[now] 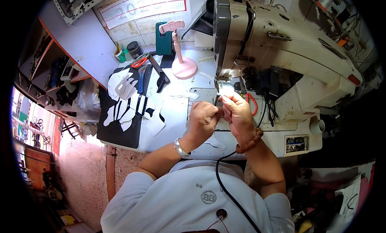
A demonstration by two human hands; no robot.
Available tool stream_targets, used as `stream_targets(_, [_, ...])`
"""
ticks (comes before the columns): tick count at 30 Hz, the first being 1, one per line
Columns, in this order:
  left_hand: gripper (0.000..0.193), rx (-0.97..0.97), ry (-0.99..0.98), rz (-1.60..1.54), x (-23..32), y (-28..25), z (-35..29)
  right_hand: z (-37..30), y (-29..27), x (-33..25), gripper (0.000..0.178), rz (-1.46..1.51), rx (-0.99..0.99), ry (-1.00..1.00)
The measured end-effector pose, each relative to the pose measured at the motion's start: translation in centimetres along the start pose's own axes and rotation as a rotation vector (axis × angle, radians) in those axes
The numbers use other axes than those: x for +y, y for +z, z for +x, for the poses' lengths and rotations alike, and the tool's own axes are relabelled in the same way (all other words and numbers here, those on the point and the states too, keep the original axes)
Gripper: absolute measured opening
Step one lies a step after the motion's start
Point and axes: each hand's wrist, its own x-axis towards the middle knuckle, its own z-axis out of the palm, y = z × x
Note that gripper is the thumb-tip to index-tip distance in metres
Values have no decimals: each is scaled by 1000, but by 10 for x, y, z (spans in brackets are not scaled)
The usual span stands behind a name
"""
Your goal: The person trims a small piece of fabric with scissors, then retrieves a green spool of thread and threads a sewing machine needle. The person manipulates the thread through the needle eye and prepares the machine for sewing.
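Both of my hands are raised close together just in front of the needle area of a large beige sewing machine [277,36]. My left hand [202,121], with a silver bracelet at its wrist, is closed with thumb and fingertips pinched. Beside it, my right hand [237,114], with a brown beaded bracelet, is pinched too, its fingertips just below the lit presser area. Whatever lies between the fingers is hidden or too small to name. Red-handled scissors [253,104] rest on the machine bed right behind my right hand. A white cut piece [216,143] lies beneath my hands.
Several white cut pieces [156,124] lie on and beside a black mat [110,128] at left. Behind them are orange-handled scissors [139,62], a black-headed tool [162,80], a pink phone stand [184,68] and a green box-like object [163,39]. Black cables [270,112] hang right.
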Motion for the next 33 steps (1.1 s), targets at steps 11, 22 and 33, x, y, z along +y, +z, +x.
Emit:
stream_targets(11, [28,-58,356,220,-2,-5,-39,-53,-44,69,6,-881,167,-454])
stream_targets(22, [12,-489,536,158,10,10,-11,-122,-152,34,14,-1174,602,-352])
stream_targets(33, [17,-299,209,-78,0,1,-10,-177,-323,-23,18,-2136,600,-265])
